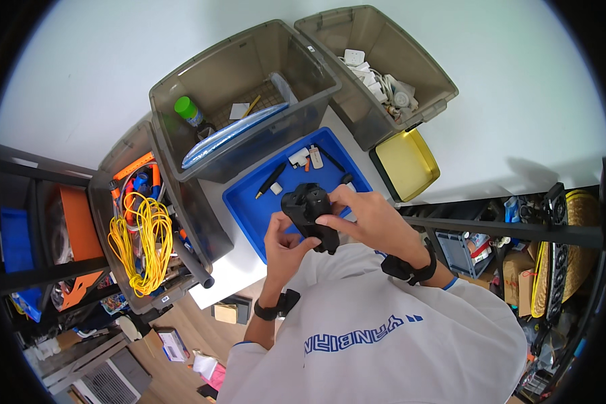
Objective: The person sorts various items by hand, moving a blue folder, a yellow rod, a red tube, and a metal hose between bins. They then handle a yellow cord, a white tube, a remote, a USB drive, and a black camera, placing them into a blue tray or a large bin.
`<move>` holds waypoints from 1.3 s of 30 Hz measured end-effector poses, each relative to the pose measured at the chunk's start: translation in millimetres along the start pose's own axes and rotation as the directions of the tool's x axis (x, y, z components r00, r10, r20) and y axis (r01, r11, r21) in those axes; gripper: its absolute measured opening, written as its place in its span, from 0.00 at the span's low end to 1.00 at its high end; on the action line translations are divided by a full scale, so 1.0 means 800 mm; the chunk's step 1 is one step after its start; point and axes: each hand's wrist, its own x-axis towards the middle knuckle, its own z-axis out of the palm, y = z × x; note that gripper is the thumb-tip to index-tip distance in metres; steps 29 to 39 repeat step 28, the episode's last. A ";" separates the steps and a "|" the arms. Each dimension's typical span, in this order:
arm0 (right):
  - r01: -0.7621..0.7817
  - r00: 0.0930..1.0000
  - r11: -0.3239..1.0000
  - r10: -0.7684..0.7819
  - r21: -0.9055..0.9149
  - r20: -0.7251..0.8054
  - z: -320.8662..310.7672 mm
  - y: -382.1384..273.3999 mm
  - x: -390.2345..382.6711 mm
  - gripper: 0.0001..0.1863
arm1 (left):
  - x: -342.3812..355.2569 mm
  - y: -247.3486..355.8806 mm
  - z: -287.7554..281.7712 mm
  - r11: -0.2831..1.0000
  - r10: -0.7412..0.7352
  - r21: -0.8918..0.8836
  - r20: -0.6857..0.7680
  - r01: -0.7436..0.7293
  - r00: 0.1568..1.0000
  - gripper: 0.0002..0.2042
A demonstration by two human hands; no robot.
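Note:
Over the blue tray (249,219), a bulky black device (310,207) with rounded ends is held up close to my body; its exact kind I cannot make out. My left hand (284,248) grips its lower left side, thumb pressed near the bottom. Around its right side my right hand (370,217) is closed, thumb lying across the front. Beyond it in the tray lie a black pen (271,179), a small white block (276,189), a white adapter-like piece (297,159) and a flat white stick (316,157).
A grey bin (202,74) behind the tray holds a green-capped bottle (187,109) and a flat blue packet (236,135). White plugs and cables (384,84) fill another bin. Yellow cable (141,236) lies in the left bin. A yellow open box (411,165) sits right; loaded shelves flank both sides.

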 end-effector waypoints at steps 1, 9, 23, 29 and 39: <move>-0.020 1.000 0.999 0.020 0.043 0.007 0.000 0.001 -0.001 0.19 | -0.001 0.000 -0.002 1.000 0.013 0.012 0.000 -0.013 1.000 0.29; -0.074 0.994 0.997 0.073 0.007 0.077 -0.001 0.005 -0.015 0.18 | -0.015 -0.006 0.001 0.967 -0.164 -0.173 0.151 0.189 0.975 0.17; 0.171 0.985 0.983 -0.172 0.059 0.000 -0.029 0.031 -0.003 0.24 | -0.024 0.000 0.027 0.999 0.036 -0.004 -0.206 -0.038 0.978 0.16; 0.212 0.962 0.976 -0.218 0.049 0.165 -0.062 0.056 0.001 0.27 | -0.028 0.014 0.026 0.928 0.125 0.372 -0.220 -0.035 0.968 0.16; 0.212 0.962 0.976 -0.218 0.049 0.165 -0.062 0.056 0.001 0.27 | -0.028 0.014 0.026 0.928 0.125 0.372 -0.220 -0.035 0.968 0.16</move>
